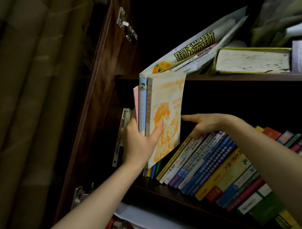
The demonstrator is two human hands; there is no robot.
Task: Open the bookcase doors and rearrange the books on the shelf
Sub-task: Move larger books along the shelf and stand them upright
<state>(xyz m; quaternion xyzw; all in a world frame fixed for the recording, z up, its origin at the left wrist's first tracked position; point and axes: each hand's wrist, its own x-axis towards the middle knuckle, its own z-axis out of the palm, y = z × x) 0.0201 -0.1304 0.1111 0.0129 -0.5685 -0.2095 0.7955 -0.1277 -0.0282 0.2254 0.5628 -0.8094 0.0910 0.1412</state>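
Books [161,118] sitting upright in left hand [139,139], thumb pinching orange cover, right hand [204,124] resting straight-fingered atop leaning row [213,161], open door [100,78] standing left, thick book [253,60] lying above.

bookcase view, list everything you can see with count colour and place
held books: a few, orange-and-cream cover in front, blue and pink behind, raised at middle shelf's left
leaning books: one row, many colours, middle shelf, tilted left
thick book: one, yellow-green cover, flat on top shelf
magazines: several, white, slanted on top shelf
door: one, dark brown, open at left
hinges: two, silver, on door
curtain: one, olive, far left
left hand: grips held books
right hand: rests on leaning books
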